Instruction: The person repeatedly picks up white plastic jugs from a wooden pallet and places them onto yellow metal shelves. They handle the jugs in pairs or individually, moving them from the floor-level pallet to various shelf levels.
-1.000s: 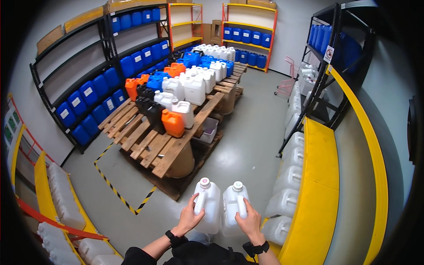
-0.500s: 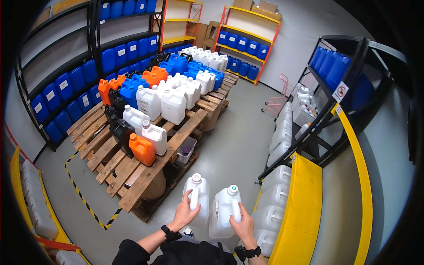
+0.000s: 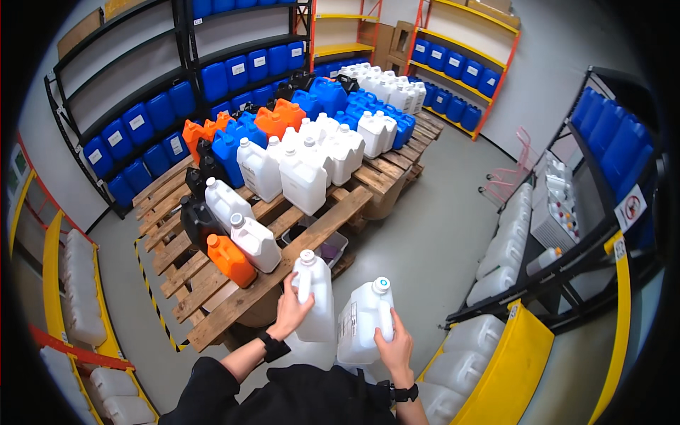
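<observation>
- Our left grip (image 3: 292, 310) is closed around the handle of the left jug (image 3: 323, 304); we think this handle lets one hand carry it.
- Our right grip (image 3: 397, 344) is likewise wrapped on the handle of the right jug (image 3: 360, 323), which leans slightly to the right.
- We hold both jugs before our body, caps up, with a narrow gap between, probably so they do not knock.
- The left jug is near the edge of the wooden surface (image 3: 212, 330); we cannot tell if they touch.
- On the surface, an orange jug (image 3: 232, 263) and white jugs (image 3: 303, 184) stand upright, mostly grouped by colour, perhaps for easy finding.
</observation>
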